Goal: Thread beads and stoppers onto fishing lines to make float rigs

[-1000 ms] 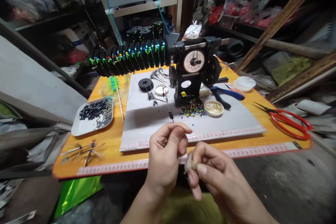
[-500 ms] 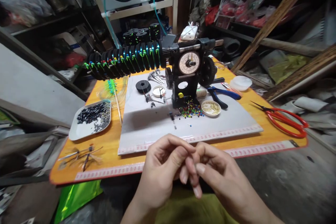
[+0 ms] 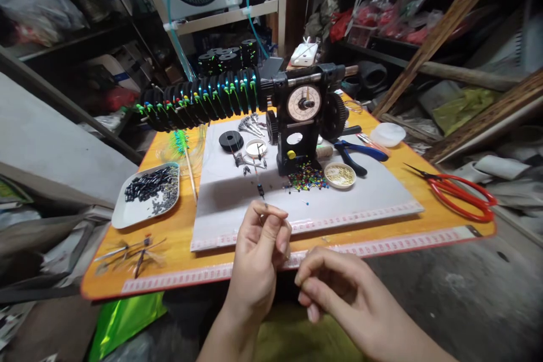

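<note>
My left hand (image 3: 265, 237) is closed in a pinch above the front edge of the white board (image 3: 365, 203). A thin line with a small black piece (image 3: 260, 189) on it runs up from its fingertips toward the black machine (image 3: 299, 136). Lower and to the right, my right hand (image 3: 339, 285) is apart from the left, its thumb and index finger pressed together. Whatever those fingertips may hold is too small to make out. Beyond the hands lie many colourful beadlike pieces (image 3: 307, 176) and a round dish (image 3: 340, 175) of small gold parts.
A row of black spools (image 3: 203, 99) with green line extends left from the machine. On the left stands a white tray (image 3: 123, 212) of dark small parts. Blue-handled pliers (image 3: 365, 151) and red-handled scissors (image 3: 462, 195) lie on the right. A black reel (image 3: 231, 140) rests on the board.
My hands were together, fingertips touching; now they are apart. The left has shifted up and left, the right down slightly. The small black piece on the line has moved left.
</note>
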Motion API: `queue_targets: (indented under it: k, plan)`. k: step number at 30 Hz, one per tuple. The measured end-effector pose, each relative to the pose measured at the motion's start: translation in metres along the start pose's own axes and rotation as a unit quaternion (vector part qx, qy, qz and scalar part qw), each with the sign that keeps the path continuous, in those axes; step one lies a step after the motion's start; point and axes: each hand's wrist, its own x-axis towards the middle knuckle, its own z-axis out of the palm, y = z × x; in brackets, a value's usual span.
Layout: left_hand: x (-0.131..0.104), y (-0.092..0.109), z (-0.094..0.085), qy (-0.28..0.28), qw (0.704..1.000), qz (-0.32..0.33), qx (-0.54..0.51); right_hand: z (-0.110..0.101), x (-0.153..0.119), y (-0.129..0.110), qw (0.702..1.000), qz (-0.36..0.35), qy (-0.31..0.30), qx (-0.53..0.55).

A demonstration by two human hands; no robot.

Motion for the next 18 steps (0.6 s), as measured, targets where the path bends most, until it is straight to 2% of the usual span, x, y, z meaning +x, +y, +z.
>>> queue_targets:
  k: [4,8,10,11,12,13,14,16,18]
  plan:
    - [0.004,-0.003,0.004,-0.022,0.999,-0.042,-0.021,-0.001,-0.008,0.003,0.982,-0.096,0.016,-0.162]
    - [0.006,-0.007,0.005,-0.092,0.993,-0.063,-0.041,-0.001,-0.011,0.002,0.952,-0.163,0.006,-0.260]
    - [0.005,-0.007,0.002,-0.117,0.991,-0.053,-0.042,-0.011,-0.013,0.004,0.911,-0.205,0.006,-0.358]
    - [0.003,-0.007,0.001,-0.121,0.991,-0.046,-0.038,-0.022,-0.015,0.004,0.878,-0.224,0.023,-0.422]
    - [0.001,-0.006,0.000,-0.121,0.991,-0.040,-0.032,-0.037,-0.017,0.004,0.828,-0.244,0.061,-0.501]
    - [-0.002,-0.005,-0.001,-0.118,0.992,-0.035,-0.025,-0.055,-0.019,0.004,0.789,-0.241,0.122,-0.552]
    - [-0.004,-0.003,-0.003,-0.114,0.993,-0.033,-0.018,-0.077,-0.022,0.002,0.765,-0.222,0.178,-0.577]
    - [-0.009,-0.001,-0.004,-0.101,0.994,-0.037,-0.011,-0.125,-0.026,-0.005,0.700,-0.168,0.290,-0.631]
    - [-0.013,0.000,-0.004,-0.094,0.994,-0.046,-0.012,-0.168,-0.028,-0.012,0.640,-0.091,0.333,-0.686]
